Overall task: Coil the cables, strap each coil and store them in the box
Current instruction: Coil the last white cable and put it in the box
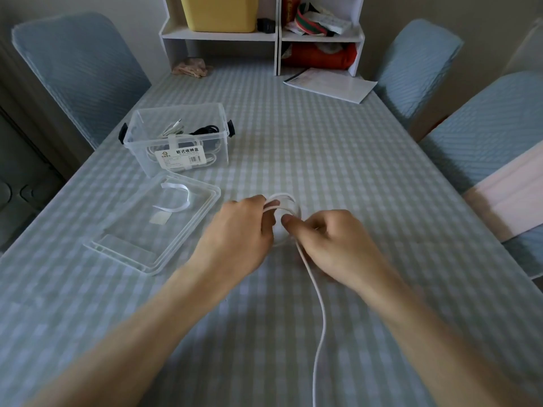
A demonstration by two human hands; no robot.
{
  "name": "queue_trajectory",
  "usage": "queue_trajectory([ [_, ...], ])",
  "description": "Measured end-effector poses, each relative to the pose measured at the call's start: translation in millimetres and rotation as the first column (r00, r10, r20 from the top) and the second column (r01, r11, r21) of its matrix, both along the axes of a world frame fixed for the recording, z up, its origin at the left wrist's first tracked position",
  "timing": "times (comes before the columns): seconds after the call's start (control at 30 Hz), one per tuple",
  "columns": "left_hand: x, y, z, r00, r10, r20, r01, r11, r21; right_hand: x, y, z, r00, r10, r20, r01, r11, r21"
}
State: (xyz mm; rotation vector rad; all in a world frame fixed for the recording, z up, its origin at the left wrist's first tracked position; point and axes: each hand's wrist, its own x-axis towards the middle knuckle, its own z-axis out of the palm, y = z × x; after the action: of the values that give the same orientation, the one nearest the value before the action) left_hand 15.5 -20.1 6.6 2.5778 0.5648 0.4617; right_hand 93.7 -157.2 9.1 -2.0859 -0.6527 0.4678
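Observation:
A white cable [318, 301] is partly wound into a small coil [289, 202] at the table's middle. My left hand [241, 233] grips the coil's left side with curled fingers. My right hand [326, 239] pinches the cable where it joins the coil, and the loose tail runs down toward me past the frame's bottom edge. The clear plastic box [138, 142] stands at the left with white and black coiled cables inside. Its clear lid [205, 201] lies upturned in front of it, holding a white strap [179, 199].
A white shelf unit [277, 39] with a yellow bin stands at the table's far end, with a white booklet [332, 85] beside it. Blue-covered chairs [82, 71] flank both sides of the checked tablecloth [323, 142].

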Motion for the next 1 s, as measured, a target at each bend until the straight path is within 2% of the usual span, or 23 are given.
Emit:
queue_trajectory([
  [0.1,1,-6,2,0.99,0.087,0.11,-0.077,0.992,-0.099,-6,3,9,0.926,-0.074,-0.371,0.126,0.985,0.116],
  [0.13,1,-7,3,0.984,0.116,0.131,-0.099,0.986,-0.134,-8,2,12,0.893,-0.056,-0.447,0.129,0.983,0.133],
  [0.2,0,-5,4,0.974,0.161,0.161,-0.133,0.976,-0.17,-12,2,15,0.872,0.019,-0.49,0.06,0.988,0.144],
  [0.27,0,-4,4,0.973,0.162,0.166,-0.134,0.976,-0.171,-15,4,11,0.92,0.061,-0.386,-0.002,0.988,0.153],
  [0.33,2,-4,1,0.983,0.121,0.135,-0.101,0.984,-0.144,-16,7,3,0.984,0.049,-0.173,-0.017,0.983,0.181],
  [0.43,2,-8,-3,0.999,0.02,0.029,-0.015,0.987,-0.162,-9,8,-6,0.999,-0.009,0.04,-0.001,0.972,0.236],
  [0.57,2,-10,-1,0.997,-0.034,-0.069,0.019,0.978,-0.206,0,3,-9,0.993,-0.004,0.12,-0.025,0.971,0.237],
  [0.73,-4,-12,0,0.981,-0.073,-0.181,0.099,0.986,0.138,8,-2,-4,1.0,0.004,0.0,-0.003,0.977,0.212],
  [0.8,-5,-14,0,0.98,-0.06,-0.191,0.099,0.975,0.201,9,-4,-2,0.999,0.02,-0.042,-0.012,0.983,0.184],
  [0.93,-6,-13,-1,0.977,-0.078,-0.198,0.114,0.977,0.178,7,-4,-3,0.996,0.093,0.013,-0.093,0.992,0.085],
  [1.0,-7,-11,0,0.978,-0.087,-0.191,0.119,0.979,0.163,7,-3,-5,0.982,0.152,0.116,-0.158,0.987,0.043],
])
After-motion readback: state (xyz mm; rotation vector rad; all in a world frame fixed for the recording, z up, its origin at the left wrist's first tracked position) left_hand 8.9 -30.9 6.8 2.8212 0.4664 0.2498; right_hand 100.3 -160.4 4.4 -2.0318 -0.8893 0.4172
